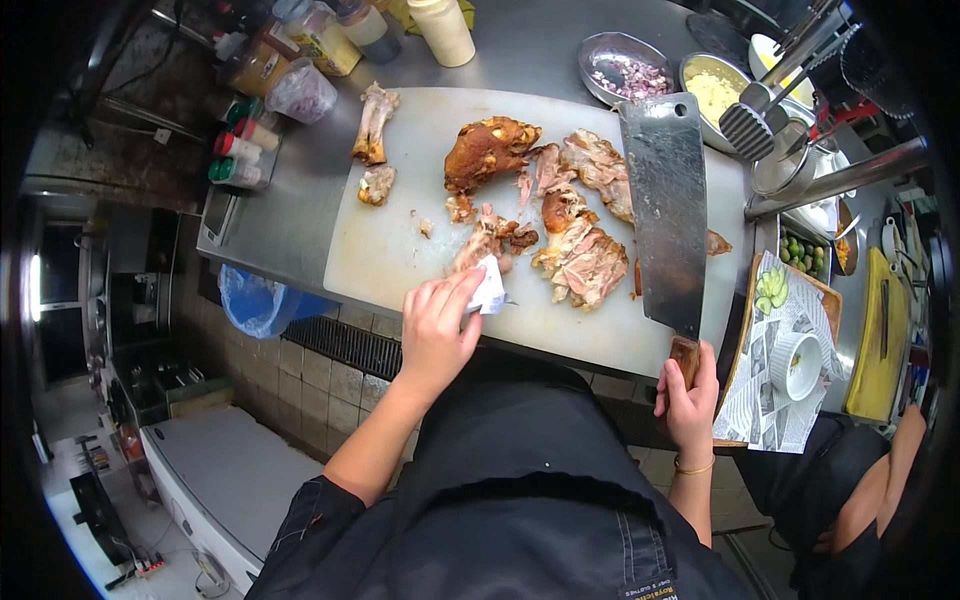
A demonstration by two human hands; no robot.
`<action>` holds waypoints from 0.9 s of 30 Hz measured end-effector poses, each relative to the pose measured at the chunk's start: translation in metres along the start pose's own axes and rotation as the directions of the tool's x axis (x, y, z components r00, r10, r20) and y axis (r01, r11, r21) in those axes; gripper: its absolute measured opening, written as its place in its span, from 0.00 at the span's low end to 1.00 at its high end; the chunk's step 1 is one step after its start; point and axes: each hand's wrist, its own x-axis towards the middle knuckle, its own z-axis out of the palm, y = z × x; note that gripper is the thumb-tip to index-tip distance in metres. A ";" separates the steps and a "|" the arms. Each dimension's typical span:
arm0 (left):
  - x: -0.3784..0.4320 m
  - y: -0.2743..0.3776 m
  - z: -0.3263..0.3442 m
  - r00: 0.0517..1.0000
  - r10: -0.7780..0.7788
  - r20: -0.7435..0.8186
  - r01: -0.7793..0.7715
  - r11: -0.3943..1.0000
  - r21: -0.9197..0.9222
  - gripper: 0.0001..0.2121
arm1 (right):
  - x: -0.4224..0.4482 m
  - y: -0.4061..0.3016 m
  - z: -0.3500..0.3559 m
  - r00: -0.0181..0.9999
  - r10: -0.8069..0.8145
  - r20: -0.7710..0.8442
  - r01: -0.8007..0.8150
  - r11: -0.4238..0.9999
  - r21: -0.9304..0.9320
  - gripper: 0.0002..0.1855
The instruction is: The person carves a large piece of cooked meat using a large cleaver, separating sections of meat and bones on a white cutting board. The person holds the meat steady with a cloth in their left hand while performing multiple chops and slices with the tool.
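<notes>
My right hand [688, 401] grips the wooden handle of a large cleaver [664, 202], its broad blade lying over the right part of a white cutting board [367, 259]. In my left hand [442, 322] is a folded white paper or cloth wipe [490, 286], pressed against a piece of meat on the bone [480, 241] near the board's front edge. Behind it sits a browned, roasted chunk of meat [487, 154]. Pulled meat pieces [589, 266] lie between that and the blade, which partly hides more meat. A bare bone [373, 124] rests at the board's left.
Bowls of chopped red onion [634, 75] and a pale yellow food [712, 86] stand behind the board. Squeeze bottles [444, 31] line the back. At right is a paper-lined wooden tray [772, 360] with a white ramekin [796, 366]. Another person's arm [874, 487] shows lower right.
</notes>
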 end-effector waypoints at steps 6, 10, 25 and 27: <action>-0.012 -0.007 0.006 0.995 0.054 0.080 -0.057 0.998 0.034 0.24 | 0.006 -0.001 0.007 0.996 0.045 0.078 -0.042 0.998 -0.037 0.16; -0.007 -0.013 -0.012 0.986 -0.097 -0.137 0.096 0.995 -0.012 0.22 | 0.005 -0.001 0.006 0.994 0.047 0.098 -0.036 0.994 -0.106 0.16; 0.004 -0.014 0.005 0.917 -0.394 0.056 0.384 0.838 -0.387 0.19 | -0.003 0.001 0.024 0.993 0.040 0.111 -0.023 0.988 -0.154 0.17; 0.004 -0.027 -0.009 0.871 -0.491 0.017 0.440 0.763 -0.474 0.17 | -0.006 0.002 0.025 0.995 0.030 0.092 -0.015 0.987 -0.161 0.18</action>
